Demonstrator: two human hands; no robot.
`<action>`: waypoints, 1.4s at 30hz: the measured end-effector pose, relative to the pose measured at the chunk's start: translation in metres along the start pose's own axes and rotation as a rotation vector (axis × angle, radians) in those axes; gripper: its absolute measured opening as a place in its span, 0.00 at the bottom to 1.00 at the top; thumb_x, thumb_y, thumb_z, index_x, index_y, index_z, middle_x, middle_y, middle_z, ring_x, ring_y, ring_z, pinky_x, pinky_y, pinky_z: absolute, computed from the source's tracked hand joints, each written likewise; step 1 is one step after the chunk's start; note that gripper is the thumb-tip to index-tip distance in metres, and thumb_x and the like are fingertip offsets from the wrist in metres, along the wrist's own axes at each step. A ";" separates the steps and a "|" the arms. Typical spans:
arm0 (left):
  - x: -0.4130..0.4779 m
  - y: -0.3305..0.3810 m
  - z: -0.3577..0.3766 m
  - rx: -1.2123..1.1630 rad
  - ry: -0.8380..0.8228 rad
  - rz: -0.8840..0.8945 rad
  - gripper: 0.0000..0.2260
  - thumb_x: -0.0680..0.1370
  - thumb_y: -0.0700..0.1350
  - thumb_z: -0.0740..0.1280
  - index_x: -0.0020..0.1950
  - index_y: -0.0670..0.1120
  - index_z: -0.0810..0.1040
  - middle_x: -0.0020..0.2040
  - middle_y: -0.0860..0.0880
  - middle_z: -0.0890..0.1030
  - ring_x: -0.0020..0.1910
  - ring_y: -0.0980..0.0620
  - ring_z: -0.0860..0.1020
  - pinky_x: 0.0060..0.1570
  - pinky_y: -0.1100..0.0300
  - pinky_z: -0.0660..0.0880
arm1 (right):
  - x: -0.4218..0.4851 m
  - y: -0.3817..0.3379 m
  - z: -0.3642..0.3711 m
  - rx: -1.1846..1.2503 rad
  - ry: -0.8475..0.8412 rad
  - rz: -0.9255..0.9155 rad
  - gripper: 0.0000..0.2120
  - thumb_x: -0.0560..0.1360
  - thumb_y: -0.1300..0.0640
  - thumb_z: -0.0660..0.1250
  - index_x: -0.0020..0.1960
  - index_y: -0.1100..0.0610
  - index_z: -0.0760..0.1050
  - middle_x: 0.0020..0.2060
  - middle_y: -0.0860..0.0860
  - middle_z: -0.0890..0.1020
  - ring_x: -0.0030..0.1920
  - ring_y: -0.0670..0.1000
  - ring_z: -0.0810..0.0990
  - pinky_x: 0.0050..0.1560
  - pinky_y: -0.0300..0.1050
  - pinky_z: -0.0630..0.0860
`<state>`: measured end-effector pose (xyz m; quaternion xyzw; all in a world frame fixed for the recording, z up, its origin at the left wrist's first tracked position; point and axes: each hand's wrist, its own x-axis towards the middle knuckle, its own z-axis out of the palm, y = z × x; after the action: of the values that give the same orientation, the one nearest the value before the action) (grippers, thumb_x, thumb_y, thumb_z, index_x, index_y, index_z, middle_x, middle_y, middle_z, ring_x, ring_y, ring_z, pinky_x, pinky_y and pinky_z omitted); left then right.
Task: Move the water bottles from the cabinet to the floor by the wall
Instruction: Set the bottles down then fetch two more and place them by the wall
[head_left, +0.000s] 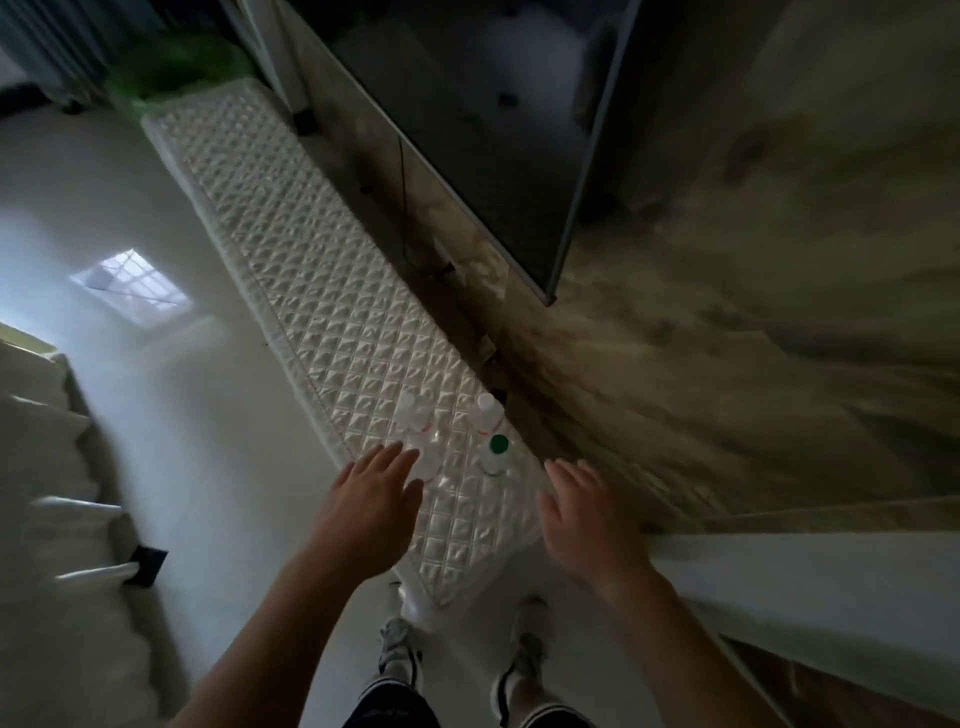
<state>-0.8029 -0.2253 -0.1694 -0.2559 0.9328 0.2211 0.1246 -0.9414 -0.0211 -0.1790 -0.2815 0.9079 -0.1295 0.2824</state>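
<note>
Several clear water bottles stand upright near the close end of a long low cabinet under a white quilted cover. One has a green cap; a white-capped bottle stands behind it, another white-capped one to the left, and one more clear bottle is partly hidden by my fingers. My left hand reaches over the cabinet's near end with fingers straight, its tips at that hidden bottle. My right hand hovers with spread fingers to the right of the green-capped bottle, holding nothing.
A large dark television hangs on the marbled wall above the cabinet, cables trailing down. Pale floor lies left of the cabinet, with a light sofa at the far left. My feet stand at the cabinet's end.
</note>
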 end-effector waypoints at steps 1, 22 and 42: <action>0.004 -0.002 0.006 -0.016 -0.012 -0.014 0.23 0.83 0.55 0.52 0.77 0.52 0.60 0.78 0.50 0.62 0.78 0.49 0.56 0.76 0.50 0.56 | 0.006 0.004 0.004 0.012 -0.015 -0.004 0.25 0.82 0.48 0.49 0.77 0.54 0.59 0.77 0.50 0.62 0.77 0.51 0.56 0.76 0.48 0.53; 0.125 -0.106 0.144 -0.435 -0.080 -0.193 0.45 0.66 0.63 0.75 0.76 0.57 0.55 0.76 0.51 0.64 0.71 0.50 0.68 0.66 0.48 0.72 | 0.153 0.041 0.123 0.504 0.004 0.180 0.36 0.72 0.42 0.70 0.75 0.46 0.59 0.73 0.46 0.67 0.72 0.48 0.66 0.66 0.48 0.67; 0.164 -0.130 0.223 -0.492 0.105 -0.211 0.36 0.66 0.55 0.79 0.70 0.57 0.67 0.66 0.53 0.76 0.63 0.53 0.75 0.61 0.54 0.74 | 0.212 0.074 0.206 0.459 0.066 0.140 0.33 0.64 0.41 0.76 0.65 0.42 0.67 0.58 0.41 0.78 0.57 0.44 0.78 0.56 0.52 0.78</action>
<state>-0.8446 -0.2890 -0.4655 -0.3854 0.8244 0.4133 0.0323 -0.9978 -0.1006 -0.4673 -0.1420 0.8808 -0.3216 0.3173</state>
